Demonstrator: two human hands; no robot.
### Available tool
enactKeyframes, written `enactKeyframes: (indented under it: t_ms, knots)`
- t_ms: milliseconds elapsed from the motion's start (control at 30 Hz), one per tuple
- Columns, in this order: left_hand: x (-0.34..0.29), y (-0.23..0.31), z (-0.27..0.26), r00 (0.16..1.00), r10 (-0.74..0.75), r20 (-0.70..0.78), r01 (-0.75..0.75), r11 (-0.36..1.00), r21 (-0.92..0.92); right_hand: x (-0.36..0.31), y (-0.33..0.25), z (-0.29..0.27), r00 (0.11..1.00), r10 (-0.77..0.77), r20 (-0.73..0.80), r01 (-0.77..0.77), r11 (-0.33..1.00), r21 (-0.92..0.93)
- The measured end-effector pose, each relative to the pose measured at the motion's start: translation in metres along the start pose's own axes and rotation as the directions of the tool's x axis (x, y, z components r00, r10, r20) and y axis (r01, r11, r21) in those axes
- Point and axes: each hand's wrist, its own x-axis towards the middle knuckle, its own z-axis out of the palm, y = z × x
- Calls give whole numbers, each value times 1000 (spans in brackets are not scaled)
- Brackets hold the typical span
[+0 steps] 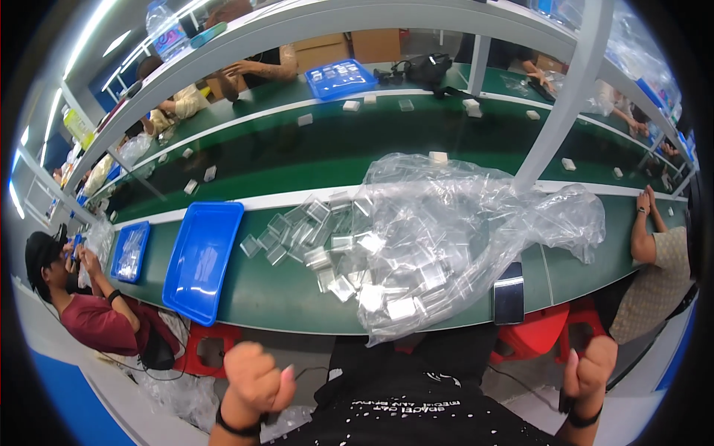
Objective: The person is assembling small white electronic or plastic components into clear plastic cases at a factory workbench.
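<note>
My left hand (256, 379) is raised in front of the table edge, fingers curled into a fist with the thumb along the side. It touches nothing on the table, and no object shows in it. On the other side my right hand (590, 369) is also a closed fist, apart from the table. Between and beyond them lies a large clear plastic bag (476, 223) holding several transparent plastic cases. More clear plastic cases (318, 260) lie loose at its left. A dark phone (509, 294) rests near the table edge, right of the bag.
Left of the cases is a blue tray (202, 260); a smaller blue tray (131, 251) holds clear pieces. White pieces sit along the green conveyor belt (260, 152). A grey shelf post (569, 93) rises behind the bag. Co-workers sit at both sides and across. Red stools (532, 332) stand below.
</note>
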Motion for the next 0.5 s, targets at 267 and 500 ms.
enactKeyframes:
  t_ms: [267,500]
  knots:
    - [-31,11,-16,949,-267,-168,248,961,-125,-18,0,-17,975,-44,217,-16,963,269]
    - [57,-291,-45,142,-965,220,423,-142,-895,-20,330,49,-167,979,-115,-719,-41,694]
